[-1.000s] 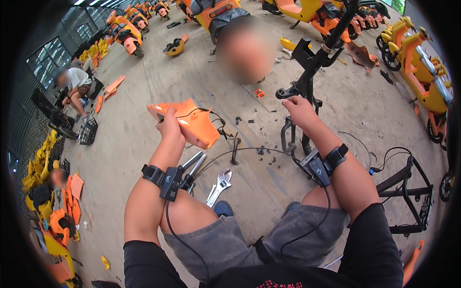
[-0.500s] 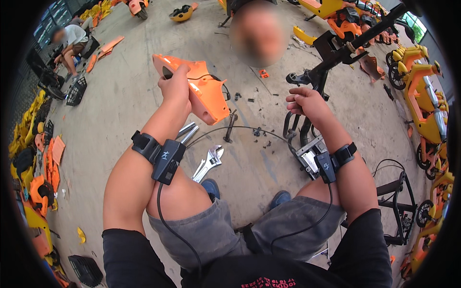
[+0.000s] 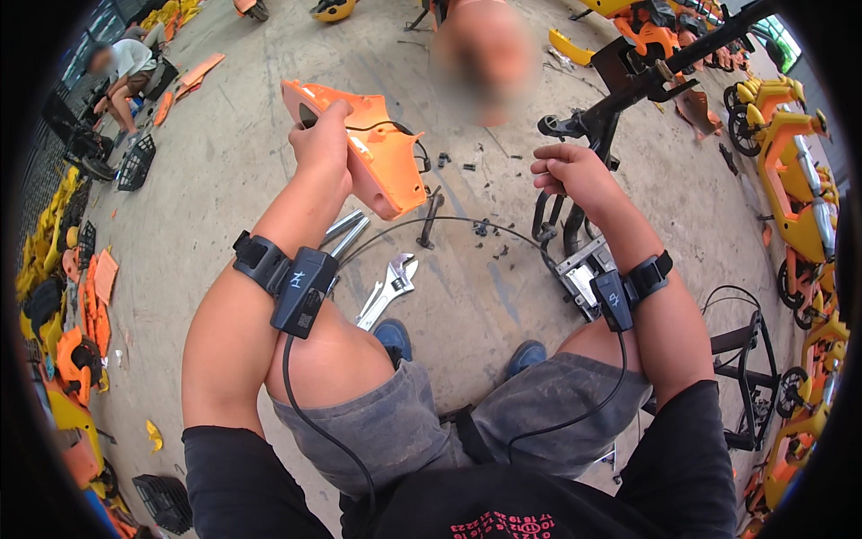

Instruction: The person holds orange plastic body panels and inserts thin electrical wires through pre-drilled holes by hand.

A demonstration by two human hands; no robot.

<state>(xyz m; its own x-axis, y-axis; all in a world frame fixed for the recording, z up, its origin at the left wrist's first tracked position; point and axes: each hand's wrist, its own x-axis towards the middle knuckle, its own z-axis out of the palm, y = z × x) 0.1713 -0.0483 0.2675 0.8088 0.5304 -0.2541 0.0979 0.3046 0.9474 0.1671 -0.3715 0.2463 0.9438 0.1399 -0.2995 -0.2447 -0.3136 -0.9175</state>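
My left hand point(image 3: 321, 148) grips an orange plastic cover panel point(image 3: 382, 153), holding it up above the concrete floor with a thin black wire trailing from it. My right hand point(image 3: 567, 172) is closed around a black metal bike frame tube point(image 3: 593, 135) that rises toward the upper right. A black cable point(image 3: 449, 222) arcs between the panel and the frame. Both wrists carry black strapped devices with cords.
An adjustable wrench point(image 3: 388, 287), other silver tools point(image 3: 346, 234) and scattered screws point(image 3: 485, 229) lie on the floor by my knees. A person squats at the far left point(image 3: 121, 76). Orange and yellow bike parts point(image 3: 72, 341) line both sides. A black stand point(image 3: 745, 377) sits right.
My left hand has lifted the orange panel higher and nearer to me. My right hand has kept its hold on the black frame.
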